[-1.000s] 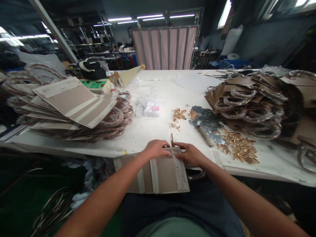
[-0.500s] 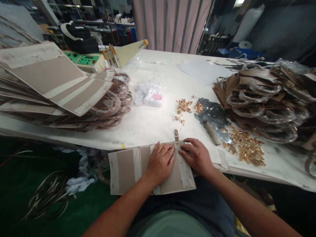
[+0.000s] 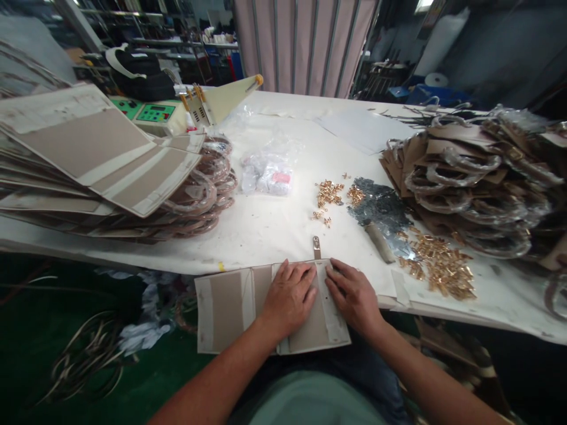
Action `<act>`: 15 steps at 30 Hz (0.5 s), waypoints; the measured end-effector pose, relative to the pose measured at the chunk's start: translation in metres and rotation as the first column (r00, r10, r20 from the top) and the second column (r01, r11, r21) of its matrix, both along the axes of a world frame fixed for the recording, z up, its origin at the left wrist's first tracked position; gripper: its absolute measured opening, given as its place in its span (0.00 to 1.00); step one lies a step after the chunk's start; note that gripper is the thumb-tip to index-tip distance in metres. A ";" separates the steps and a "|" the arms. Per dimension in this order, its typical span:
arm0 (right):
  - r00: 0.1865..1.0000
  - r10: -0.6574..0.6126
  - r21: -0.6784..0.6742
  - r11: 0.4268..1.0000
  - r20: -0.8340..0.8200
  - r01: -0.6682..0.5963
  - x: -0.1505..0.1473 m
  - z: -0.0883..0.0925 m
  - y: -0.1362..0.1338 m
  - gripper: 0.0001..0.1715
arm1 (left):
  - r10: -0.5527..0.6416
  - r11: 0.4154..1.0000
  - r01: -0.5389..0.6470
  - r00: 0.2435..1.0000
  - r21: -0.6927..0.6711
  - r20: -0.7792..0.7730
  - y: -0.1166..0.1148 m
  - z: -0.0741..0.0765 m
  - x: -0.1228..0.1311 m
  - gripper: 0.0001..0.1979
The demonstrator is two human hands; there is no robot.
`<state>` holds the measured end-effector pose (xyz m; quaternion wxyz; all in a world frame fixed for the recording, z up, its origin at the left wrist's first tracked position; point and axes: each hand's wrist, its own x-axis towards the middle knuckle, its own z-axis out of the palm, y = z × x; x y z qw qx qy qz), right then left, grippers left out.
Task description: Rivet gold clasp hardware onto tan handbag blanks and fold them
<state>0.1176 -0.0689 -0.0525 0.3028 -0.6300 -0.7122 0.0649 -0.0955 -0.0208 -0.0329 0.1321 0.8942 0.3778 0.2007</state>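
A flat beige panel with pale strips (image 3: 225, 304) lies at the table's near edge and overhangs my lap. My left hand (image 3: 290, 295) rests flat on it, fingers spread. Beside it, my right hand (image 3: 352, 295) presses flat on the panel's pale right strip. A small strap tab with a metal end (image 3: 316, 245) sticks out from the panel's far edge, just beyond my fingertips.
A tall stack of similar panels with wrapped handles (image 3: 101, 159) fills the left of the white table (image 3: 274, 227). Another brown pile (image 3: 473, 171) sits right. Gold fittings (image 3: 438, 265), grey metal bits (image 3: 378, 206), a small tool (image 3: 380, 241), a plastic bag (image 3: 268, 171) and a green-panelled machine (image 3: 157, 112) lie between.
A second ago both hands pinched the panel's far edge at the tab. They now lie flat on it, and the view has tilted down and closer.
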 end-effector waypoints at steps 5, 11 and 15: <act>0.997 0.021 -0.007 1.000 0.071 -0.020 0.004 -0.004 0.000 0.20 | 0.016 1.000 -0.015 1.000 0.027 -0.027 -0.003 -0.002 0.001 0.24; 0.987 0.038 -0.005 0.999 0.155 -0.037 0.004 -0.001 0.001 0.21 | 0.020 0.995 -0.013 0.998 0.100 -0.061 -0.003 0.000 0.002 0.24; 0.975 0.052 0.007 0.998 0.218 -0.054 0.003 0.001 0.003 0.22 | 0.014 0.988 0.002 0.994 0.155 -0.106 0.000 -0.004 0.002 0.24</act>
